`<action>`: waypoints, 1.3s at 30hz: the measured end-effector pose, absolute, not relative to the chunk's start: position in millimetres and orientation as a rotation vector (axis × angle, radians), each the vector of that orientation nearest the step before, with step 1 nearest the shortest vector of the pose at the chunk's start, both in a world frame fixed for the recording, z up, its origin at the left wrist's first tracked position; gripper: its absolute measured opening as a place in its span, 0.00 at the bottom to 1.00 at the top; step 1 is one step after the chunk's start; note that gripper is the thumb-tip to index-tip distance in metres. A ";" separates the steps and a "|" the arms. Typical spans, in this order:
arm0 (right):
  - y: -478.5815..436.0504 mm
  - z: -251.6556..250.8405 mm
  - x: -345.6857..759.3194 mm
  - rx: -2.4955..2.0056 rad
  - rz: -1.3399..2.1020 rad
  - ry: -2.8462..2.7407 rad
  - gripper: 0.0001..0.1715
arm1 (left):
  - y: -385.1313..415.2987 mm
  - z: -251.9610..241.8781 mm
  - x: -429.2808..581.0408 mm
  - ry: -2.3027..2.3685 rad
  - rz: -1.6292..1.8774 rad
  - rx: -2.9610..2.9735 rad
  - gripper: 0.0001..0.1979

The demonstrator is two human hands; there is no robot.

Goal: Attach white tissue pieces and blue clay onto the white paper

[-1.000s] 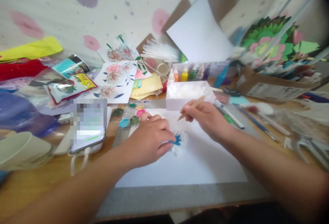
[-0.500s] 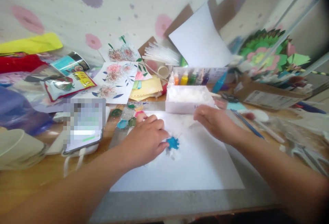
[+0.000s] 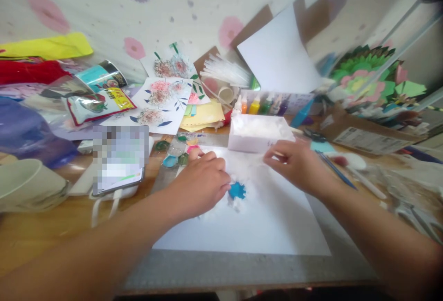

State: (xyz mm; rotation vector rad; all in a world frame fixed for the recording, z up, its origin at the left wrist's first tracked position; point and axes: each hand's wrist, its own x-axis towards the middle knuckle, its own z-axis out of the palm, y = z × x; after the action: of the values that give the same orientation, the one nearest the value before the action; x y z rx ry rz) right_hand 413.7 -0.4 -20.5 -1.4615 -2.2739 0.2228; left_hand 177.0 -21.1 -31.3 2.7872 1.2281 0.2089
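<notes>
A white sheet of paper (image 3: 277,227) lies before me with a small jagged-edged blue patch (image 3: 237,190) on it. Tufts of white cotton-like fluff (image 3: 236,205) surround the patch. My left hand (image 3: 204,181) rests on the sheet just left of the blue, fingers curled and thumb drawn in; whatever is under its fingertips is hidden. To the upper right, my right hand (image 3: 292,162) is bent into a pinch low over the paper, near loose white fluff. What sits between its fingertips is too blurred to name. Behind it stands a white box (image 3: 247,142) filled with fluffy white material.
Small paint bottles (image 3: 255,106) line up behind the box. Left are paint pots (image 3: 169,161), a phone (image 3: 119,172) with a cable, and a cup (image 3: 31,185). Flower pictures (image 3: 159,103) lean at the back. A blue pencil (image 3: 337,172) and scissors (image 3: 411,211) lie right.
My right hand's fingers have changed from a closed, flatter pose to a visible pinch with a gap behind the fingertips. My left hand stays beside the blue patch. The view has shifted slightly.
</notes>
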 end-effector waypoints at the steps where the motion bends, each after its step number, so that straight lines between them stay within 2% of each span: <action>1: -4.4 -16.6 410.4 -1.452 0.242 -2.186 0.08 | -21.0 -31.5 177.0 1.230 0.204 2.786 0.10; 4: -17.9 -16.2 397.0 -1.255 0.205 -2.155 0.07 | -20.4 -32.0 177.4 1.229 0.188 2.781 0.12; 9: -28.3 -39.7 377.2 -0.907 -0.054 -2.620 0.13 | -19.2 -33.8 178.3 1.253 0.191 2.792 0.15; 11: -27.5 -41.9 375.6 -0.948 0.022 -2.703 0.12 | -19.4 -34.3 178.3 1.253 0.186 2.787 0.15; 14: -24.6 -33.0 380.0 -0.969 0.340 -2.657 0.10 | -20.0 -34.5 178.1 1.253 0.199 2.771 0.13; 19: -20.8 -16.2 385.7 -0.999 0.777 -2.194 0.20 | -20.2 -34.5 177.8 1.226 0.191 2.764 0.11; 24: -20.5 -19.2 374.8 -1.153 0.798 -2.059 0.19 | -19.0 -34.9 177.9 1.234 0.195 2.739 0.10; 29: -19.7 -24.3 369.3 -1.124 0.735 -2.177 0.20 | -16.0 -35.5 181.6 1.279 0.201 2.673 0.15; 39: -15.8 -36.1 369.0 -1.189 0.735 -2.248 0.14 | -14.1 -40.3 183.7 1.276 0.213 2.712 0.14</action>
State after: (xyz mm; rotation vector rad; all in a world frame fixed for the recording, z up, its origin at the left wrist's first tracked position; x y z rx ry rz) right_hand 369.0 -15.8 -36.1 -1.1886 -2.2483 0.7352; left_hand 183.7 -14.1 -40.3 2.7117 1.2764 0.2125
